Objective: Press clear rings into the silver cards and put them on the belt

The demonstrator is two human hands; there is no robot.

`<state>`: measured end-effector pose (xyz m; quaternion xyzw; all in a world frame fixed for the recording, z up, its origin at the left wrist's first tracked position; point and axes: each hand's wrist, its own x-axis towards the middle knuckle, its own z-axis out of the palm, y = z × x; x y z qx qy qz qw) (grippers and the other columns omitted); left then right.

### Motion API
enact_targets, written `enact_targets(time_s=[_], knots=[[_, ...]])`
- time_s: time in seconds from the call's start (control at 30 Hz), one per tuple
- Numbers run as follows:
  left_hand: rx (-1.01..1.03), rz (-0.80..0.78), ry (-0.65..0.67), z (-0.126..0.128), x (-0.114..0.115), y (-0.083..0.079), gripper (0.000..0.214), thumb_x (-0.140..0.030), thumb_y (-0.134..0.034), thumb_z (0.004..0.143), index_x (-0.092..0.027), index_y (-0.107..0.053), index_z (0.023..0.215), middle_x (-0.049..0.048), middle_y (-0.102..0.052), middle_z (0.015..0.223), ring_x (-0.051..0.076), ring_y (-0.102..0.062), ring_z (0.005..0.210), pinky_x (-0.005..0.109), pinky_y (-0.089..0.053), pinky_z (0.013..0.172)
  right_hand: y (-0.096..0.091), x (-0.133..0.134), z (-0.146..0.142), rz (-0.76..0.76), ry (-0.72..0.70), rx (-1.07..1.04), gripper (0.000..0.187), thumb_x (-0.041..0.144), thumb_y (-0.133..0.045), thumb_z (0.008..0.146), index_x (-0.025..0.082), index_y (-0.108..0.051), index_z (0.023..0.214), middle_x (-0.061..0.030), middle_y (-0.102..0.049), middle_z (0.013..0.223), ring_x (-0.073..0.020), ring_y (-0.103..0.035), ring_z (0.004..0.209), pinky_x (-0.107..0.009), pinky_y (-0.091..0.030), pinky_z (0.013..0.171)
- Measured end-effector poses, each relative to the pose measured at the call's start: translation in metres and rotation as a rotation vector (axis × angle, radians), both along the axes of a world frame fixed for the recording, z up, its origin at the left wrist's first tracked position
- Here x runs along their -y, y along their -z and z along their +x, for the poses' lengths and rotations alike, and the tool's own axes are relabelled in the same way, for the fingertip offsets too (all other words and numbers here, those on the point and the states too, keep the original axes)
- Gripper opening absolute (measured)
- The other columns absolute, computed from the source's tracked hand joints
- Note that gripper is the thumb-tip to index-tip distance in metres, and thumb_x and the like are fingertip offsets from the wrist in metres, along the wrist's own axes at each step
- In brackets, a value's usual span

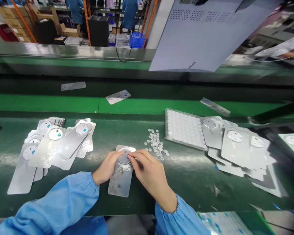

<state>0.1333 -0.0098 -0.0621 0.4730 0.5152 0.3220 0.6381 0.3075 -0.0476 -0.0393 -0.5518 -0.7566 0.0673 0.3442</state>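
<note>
Under fingers (pixel 139 154), a silver plate (pixel 120 180)

The middle plate (pixel 120 182) looks like smooth metal, glossy with a mottled sheen; the workbench (pixel 186 176) has a smooth, semi-gloss top; the small discs (pixel 157 144) look like translucent plastic; the tray (pixel 186 144) has a shiny, clear plastic rim; the sleeves (pixel 66 192) are matt, wrinkled cloth; the overhead panel (pixel 191 42) is smooth and matt.
</note>
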Motion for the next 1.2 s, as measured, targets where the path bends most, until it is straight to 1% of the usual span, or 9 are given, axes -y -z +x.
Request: enact_targets(time_s=[0.23,0.4,0.53,0.63,0.73,0.83,0.93,1.07,1.2], knots=[[0.022,-0.055,-0.001,0.003,0.000,-0.003,0.042,-0.051,-0.056,0.092,-0.016,-0.080,0.096,0.0075,-0.076,0.108,0.032,-0.061,0.118,0.040,-0.044,0.106,0.001,-0.001,-0.005,0.010,0.004,0.160,0.030,0.026,-0.038,0.111,0.019,-0.064,0.098,-0.0047,-0.071,0.093,-0.0129,-0.066,0.063,-0.025,-0.038,0.045],[0.037,-0.130,-0.175,0.003,0.000,0.007,0.032,-0.045,-0.069,0.085,-0.016,-0.079,0.094,0.0109,-0.074,0.115,0.032,-0.059,0.125,0.040,-0.041,0.111,0.016,-0.002,-0.004,0.195,-0.044,0.203,0.026,0.010,-0.040,0.106,0.019,-0.063,0.101,-0.0057,-0.071,0.093,-0.0152,-0.066,0.071,-0.026,-0.044,0.055],[0.160,-0.187,-0.189,0.004,0.000,0.007,0.041,-0.052,-0.072,0.083,-0.013,-0.077,0.095,0.0125,-0.077,0.107,0.033,-0.068,0.111,0.041,-0.050,0.101,0.022,0.000,-0.005,0.249,-0.106,-0.160,0.022,0.005,-0.048,0.100,0.021,-0.063,0.101,-0.0056,-0.069,0.092,-0.0177,-0.066,0.082,-0.028,-0.052,0.069],[0.386,-0.316,-0.062,0.006,0.000,-0.002,0.051,-0.059,-0.076,0.078,-0.010,-0.076,0.095,0.0138,-0.079,0.091,0.034,-0.076,0.086,0.041,-0.058,0.081,0.022,0.007,-0.002,0.072,0.043,-0.542,0.016,0.012,-0.054,0.100,0.022,-0.061,0.090,-0.0032,-0.063,0.085,-0.0169,-0.063,0.077,-0.027,-0.052,0.066],[0.467,-0.371,0.009,0.007,0.000,-0.010,0.055,-0.061,-0.077,0.076,-0.011,-0.076,0.099,0.0140,-0.079,0.090,0.033,-0.077,0.076,0.039,-0.059,0.069,0.020,0.019,0.011,-0.096,0.184,-0.704,0.014,0.023,-0.057,0.101,0.021,-0.061,0.087,-0.0009,-0.059,0.078,-0.0139,-0.057,0.064,-0.024,-0.045,0.052],[0.442,-0.374,-0.001,0.009,0.001,-0.015,0.053,-0.061,-0.078,0.074,-0.013,-0.076,0.097,0.0112,-0.080,0.090,0.032,-0.077,0.077,0.038,-0.059,0.071,0.016,0.035,0.026,-0.102,0.244,-0.631,0.012,0.024,-0.060,0.100,0.021,-0.066,0.091,-0.0025,-0.063,0.082,-0.0151,-0.062,0.069,-0.024,-0.048,0.055],[0.354,-0.276,0.038,0.011,0.003,-0.016,0.050,-0.063,-0.074,0.077,-0.014,-0.076,0.087,0.0092,-0.079,0.086,0.030,-0.075,0.081,0.038,-0.058,0.081,0.013,0.044,0.024,-0.070,0.133,-0.465,0.014,0.018,-0.059,0.101,0.022,-0.073,0.102,-0.0060,-0.070,0.096,-0.0181,-0.069,0.086,-0.027,-0.056,0.070],[0.122,-0.041,0.000,0.011,0.004,-0.014,0.048,-0.062,-0.067,0.083,-0.015,-0.073,0.077,0.0066,-0.075,0.081,0.026,-0.068,0.086,0.033,-0.052,0.085,0.017,0.037,0.005,-0.013,0.010,-0.325,0.019,0.019,-0.064,0.100,0.024,-0.072,0.117,-0.0075,-0.073,0.105,-0.0195,-0.072,0.092,-0.029,-0.060,0.080],[0.101,0.018,0.090,0.007,0.005,-0.010,0.048,-0.060,-0.061,0.090,-0.014,-0.072,0.085,0.0051,-0.071,0.084,0.022,-0.062,0.083,0.031,-0.049,0.077,0.026,0.024,-0.003,0.009,0.005,-0.257,0.021,0.023,-0.064,0.101,0.023,-0.071,0.120,-0.0075,-0.074,0.104,-0.0189,-0.073,0.089,-0.030,-0.060,0.081]])
